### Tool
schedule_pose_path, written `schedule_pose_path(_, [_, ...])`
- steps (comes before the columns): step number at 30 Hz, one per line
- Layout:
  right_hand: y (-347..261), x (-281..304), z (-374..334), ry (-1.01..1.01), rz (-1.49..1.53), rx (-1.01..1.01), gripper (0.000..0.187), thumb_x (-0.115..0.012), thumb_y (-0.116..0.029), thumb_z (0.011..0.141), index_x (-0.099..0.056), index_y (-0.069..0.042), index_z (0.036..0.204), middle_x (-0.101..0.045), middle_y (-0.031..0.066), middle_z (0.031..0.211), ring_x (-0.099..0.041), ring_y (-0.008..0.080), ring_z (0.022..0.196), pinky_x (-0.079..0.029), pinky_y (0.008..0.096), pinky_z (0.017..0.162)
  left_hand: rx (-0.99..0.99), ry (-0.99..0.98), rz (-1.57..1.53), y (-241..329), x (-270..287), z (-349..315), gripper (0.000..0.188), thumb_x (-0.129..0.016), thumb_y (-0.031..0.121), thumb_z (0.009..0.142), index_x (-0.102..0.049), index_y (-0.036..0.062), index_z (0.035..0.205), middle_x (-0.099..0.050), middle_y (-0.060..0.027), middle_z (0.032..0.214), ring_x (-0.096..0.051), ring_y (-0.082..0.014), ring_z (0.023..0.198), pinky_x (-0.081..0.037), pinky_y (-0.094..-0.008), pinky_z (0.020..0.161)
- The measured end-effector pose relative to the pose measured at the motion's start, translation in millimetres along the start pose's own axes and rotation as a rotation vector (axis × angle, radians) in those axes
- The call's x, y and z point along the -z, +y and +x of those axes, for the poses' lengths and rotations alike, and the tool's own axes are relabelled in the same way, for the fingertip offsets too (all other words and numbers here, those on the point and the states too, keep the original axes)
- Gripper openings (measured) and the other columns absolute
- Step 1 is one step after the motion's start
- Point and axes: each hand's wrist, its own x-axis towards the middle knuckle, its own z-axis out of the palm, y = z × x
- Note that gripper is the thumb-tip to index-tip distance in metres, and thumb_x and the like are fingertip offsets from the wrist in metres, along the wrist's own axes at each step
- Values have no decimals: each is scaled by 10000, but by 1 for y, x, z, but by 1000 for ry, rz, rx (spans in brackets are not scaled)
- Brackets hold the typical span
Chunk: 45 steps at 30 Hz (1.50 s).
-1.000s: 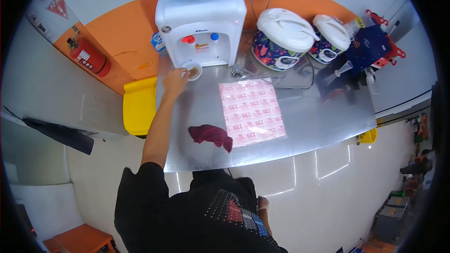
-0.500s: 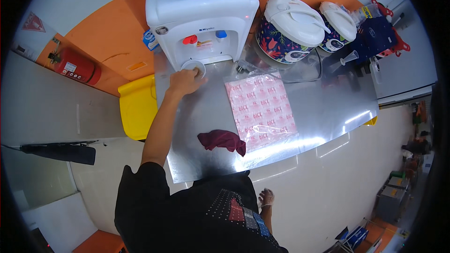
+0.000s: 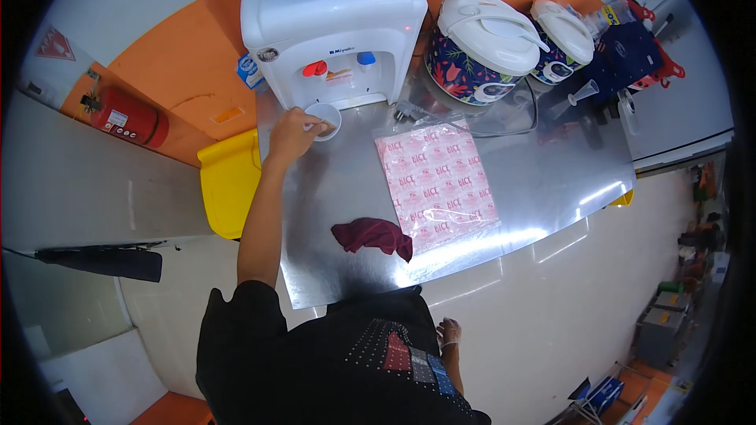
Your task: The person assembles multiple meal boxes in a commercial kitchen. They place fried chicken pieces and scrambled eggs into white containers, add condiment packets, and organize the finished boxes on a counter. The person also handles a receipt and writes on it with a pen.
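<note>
My left hand (image 3: pixel 291 138) is at the left rim of a small white cup (image 3: pixel 333 112), its fingers closed. A brownish tip reaches into the cup from the fingers; whether it is a fingertip or a thin tool I cannot tell. The cup stands on the metal table (image 3: pixel 327 181), just in front of a white water dispenser (image 3: pixel 331 20) with a red tap (image 3: pixel 315 68) and a blue tap (image 3: pixel 365 58). Low at my right side hangs my right hand (image 3: pixel 450 332), its fingers loosely apart with nothing visible in them.
A maroon cloth (image 3: pixel 372 237) lies near the table's front edge, beside a pink-and-white patterned pack (image 3: pixel 438 181). Two floral rice cookers (image 3: pixel 482 55) stand at the back right. Left of the table are a yellow bin (image 3: pixel 230 189) and a red fire extinguisher (image 3: pixel 130 116).
My left hand has shifted left around the cup's rim, from its near side to its left side. More of the cup's inside now shows. My right hand still hangs low.
</note>
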Motion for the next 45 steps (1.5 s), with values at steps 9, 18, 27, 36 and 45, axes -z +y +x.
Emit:
schedule_pose_path(9, [16,-7,12,-12,73,29,345,-608,-216,863,-557,-5,1132,-595,88,833,-607,194,667,-490,332,539,258,113,-693,-16,-19,1,179,-636,144,904,-655,-7,997,-704,-135,866,-681,-218,769,-538,-300,716])
schedule_pose_path(18, [32,-5,12,7,58,85,370,-614,-236,857,-574,18,1123,-624,104,858,-601,186,666,-489,329,546,319,246,-903,-52,-41,-6,227,-703,31,826,-635,-38,1031,-704,-119,946,-676,-161,814,-535,-275,743])
schedule_pose_path(27, [88,11,-33,59,120,43,335,-593,-249,866,-579,-20,1110,-629,111,872,-622,196,702,-487,340,545,63,69,-420,30,3,-52,179,-664,35,860,-658,-21,1030,-701,-104,894,-674,-164,794,-542,-273,702])
schedule_pose_path(36, [150,65,-77,192,269,264,291,-625,-236,869,-615,-23,1067,-648,76,857,-625,148,705,-497,288,586,289,-1012,-1449,238,-73,-231,288,-615,57,911,-552,51,1191,-646,-66,1067,-659,-166,916,-570,-308,738])
schedule_pose_path(45, [173,223,-224,287,587,566,381,-639,-330,911,-613,-21,1132,-648,56,963,-616,138,870,-501,281,751,-16,-1708,-1164,458,-146,-497,456,-700,7,836,-480,53,1233,-648,-89,1056,-647,-171,927,-539,-316,797])
